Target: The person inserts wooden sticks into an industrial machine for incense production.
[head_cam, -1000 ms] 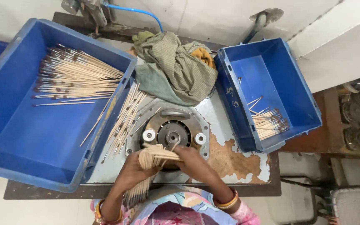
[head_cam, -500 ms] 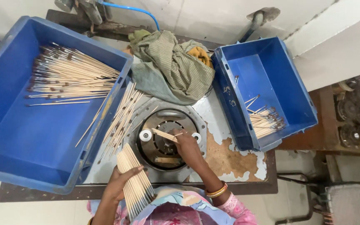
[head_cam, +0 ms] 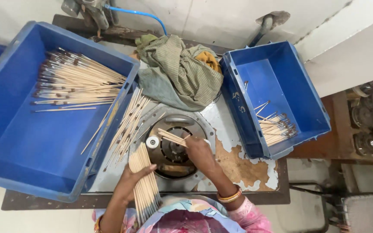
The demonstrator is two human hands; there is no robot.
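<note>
Since a moment ago the right hand [head_cam: 198,151] has drawn a few sticks [head_cam: 172,137] across the round metal machine head [head_cam: 173,146], while the left hand [head_cam: 134,179] stays put. The big blue crate [head_cam: 26,151] on the left holds a heap of dark-tipped sticks [head_cam: 72,82]; the smaller blue crate [head_cam: 277,77] on the right holds fewer. A crumpled green cloth [head_cam: 178,75] lies between them. The left fingers are clasped around a bundle of bare sticks [head_cam: 144,183] at the table's near edge; the right fingers pinch their few sticks over the machine.

Two blue crates [head_cam: 44,142], one cloth [head_cam: 178,73]
</note>
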